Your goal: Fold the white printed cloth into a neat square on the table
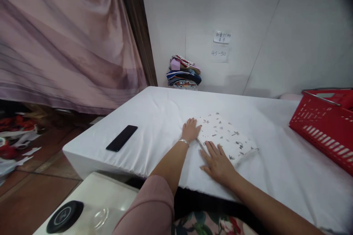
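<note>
A folded white cloth printed with small grey figures lies flat on the white-covered table. My left hand, a bracelet at its wrist, rests at the cloth's left corner with the fingers stretched out. Nearer to me, my right hand lies flat with spread fingers, its fingertips touching the cloth's front edge. Neither hand grips anything that I can see.
To the left on the table lies a black phone. A red plastic basket stands at the right edge. Several folded clothes are stacked beyond the far edge. A pink curtain hangs at left; a white stand sits front left.
</note>
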`<state>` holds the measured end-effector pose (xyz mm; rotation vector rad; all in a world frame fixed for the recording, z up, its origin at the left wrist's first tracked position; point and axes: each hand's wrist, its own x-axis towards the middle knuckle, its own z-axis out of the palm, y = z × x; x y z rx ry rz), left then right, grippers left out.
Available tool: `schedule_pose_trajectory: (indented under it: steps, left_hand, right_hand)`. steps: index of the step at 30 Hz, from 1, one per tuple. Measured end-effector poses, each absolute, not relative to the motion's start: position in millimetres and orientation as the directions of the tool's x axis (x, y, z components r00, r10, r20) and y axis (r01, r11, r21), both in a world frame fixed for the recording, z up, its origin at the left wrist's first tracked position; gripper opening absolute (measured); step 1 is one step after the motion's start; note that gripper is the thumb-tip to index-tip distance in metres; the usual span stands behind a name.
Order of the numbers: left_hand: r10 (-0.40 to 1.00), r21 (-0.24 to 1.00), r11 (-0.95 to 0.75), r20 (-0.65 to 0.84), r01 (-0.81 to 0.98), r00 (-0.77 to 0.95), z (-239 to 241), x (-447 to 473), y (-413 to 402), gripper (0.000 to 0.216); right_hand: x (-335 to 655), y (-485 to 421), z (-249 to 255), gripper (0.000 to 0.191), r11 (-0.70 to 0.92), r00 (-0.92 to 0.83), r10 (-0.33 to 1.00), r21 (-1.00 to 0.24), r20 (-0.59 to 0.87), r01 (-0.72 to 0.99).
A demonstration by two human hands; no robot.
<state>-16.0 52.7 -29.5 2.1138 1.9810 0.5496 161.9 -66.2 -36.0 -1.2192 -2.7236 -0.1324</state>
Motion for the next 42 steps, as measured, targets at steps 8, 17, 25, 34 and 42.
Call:
schedule_pose_trajectory:
  steps: [8,17,25,34,42]
  left_hand:
    - [0.996,0.361,-0.069,0.085,0.930,0.041,-24.5,-16.9,54.3,0.054]
    - [0.985,0.210,-0.100,0.160,0.972,0.067,-3.5,12.9,50.8,0.073]
    - [0.985,0.256,-0.107,0.160,0.961,0.067,-32.0,18.5,39.3,0.068]
    - [0.984,0.255,-0.103,0.168,0.961,0.061,-30.5,17.8,39.1,0.068]
    - [0.988,0.231,-0.102,0.134,0.967,0.072,-27.8,18.0,37.9,0.067]
  right_hand:
    - [163.4,-84.1,-50.3,0.055,0.656,-0.636,0.694,0.068,0.337,0.751]
    - [161.9,-86.5,-44.2,0.053,0.666,-0.643,0.696,0.050,0.320,0.745]
    - [160.8,-87.5,-41.9,0.051,0.669,-0.644,0.717,-0.005,0.267,0.743]
    - [189.7,-112.7,-30.3,0.051,0.771,-0.733,0.637,-0.164,0.240,0.616]
    - [282.3,-35.2,-11.4,0.048,0.429,-0.221,0.861,-0.419,0.458,0.800]
